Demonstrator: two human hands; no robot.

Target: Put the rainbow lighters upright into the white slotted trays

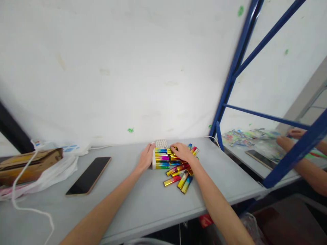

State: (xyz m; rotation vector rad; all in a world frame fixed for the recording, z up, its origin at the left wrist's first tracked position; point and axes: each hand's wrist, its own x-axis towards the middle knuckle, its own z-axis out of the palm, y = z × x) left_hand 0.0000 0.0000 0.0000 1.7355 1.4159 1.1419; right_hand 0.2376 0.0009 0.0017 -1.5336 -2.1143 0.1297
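Observation:
Several shiny lighter-like tubes (161,158), coloured gold, pink, blue and green, lie in rows against a white tray edge (153,160). My left hand (147,156) is closed round the left side of that white tray. At the right end of the rows, my right hand (180,151) has its fingers curled on a gold tube. A loose pile of similar tubes (184,180) lies under and in front of my right wrist. Just behind the rows sits a white grid-like holder (161,143) with small holes.
A black phone (89,176) lies left on the grey table (143,211). Farther left are a cardboard box (30,165), white plastic and a white cable. A blue metal frame (231,78) stands at the right; beyond it are another person's hands (288,143) and a phone.

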